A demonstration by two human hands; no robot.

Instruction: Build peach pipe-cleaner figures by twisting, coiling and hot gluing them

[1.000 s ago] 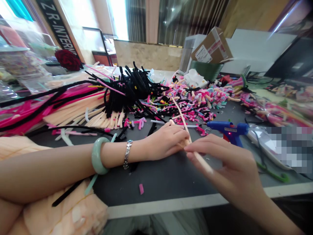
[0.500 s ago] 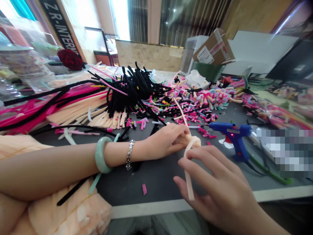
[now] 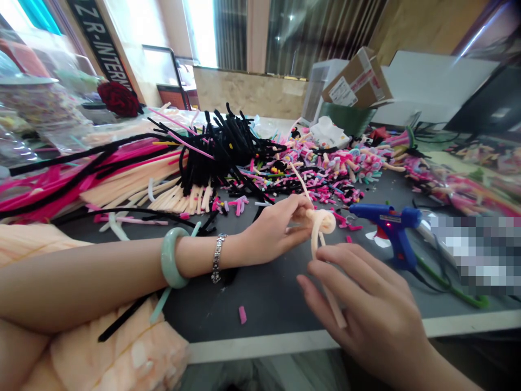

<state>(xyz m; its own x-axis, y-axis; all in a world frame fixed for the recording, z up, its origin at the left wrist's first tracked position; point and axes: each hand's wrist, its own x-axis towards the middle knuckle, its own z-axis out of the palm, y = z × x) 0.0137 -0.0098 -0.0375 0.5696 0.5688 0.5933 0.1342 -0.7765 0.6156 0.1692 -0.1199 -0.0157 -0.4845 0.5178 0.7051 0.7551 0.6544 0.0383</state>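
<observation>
Head view: a peach pipe cleaner is being wound into a small coil at the centre of the frame, just above the dark table; the coil is pinched by the left hand, whose thumb and fingers are closed narrowly on the loop, while one free end rises toward the upper middle, over the scattered cut pieces; the other tail is led down through the right hand, in the lower right of the centre, its fingers loosely curled round the strand, with the tail seen running under them toward the table's pale edge. The step in hand is judged to be the wrapping of the strand round itself, a loop being already formed and the tail not yet used up; the next move is judged to call for the tail to be carried round the coil again under steady tension, with the loop kept pinched so that it is not sprung open. A green bangle and a silver bracelet are worn on the left wrist, at the lower left of centre; a blue glue gun is stood on the table just right of the hands, apart from them; a heap of black pipe cleaners and a sheaf of pink and peach ones are laid at the upper left; a cardboard box is seen at the upper right.
</observation>
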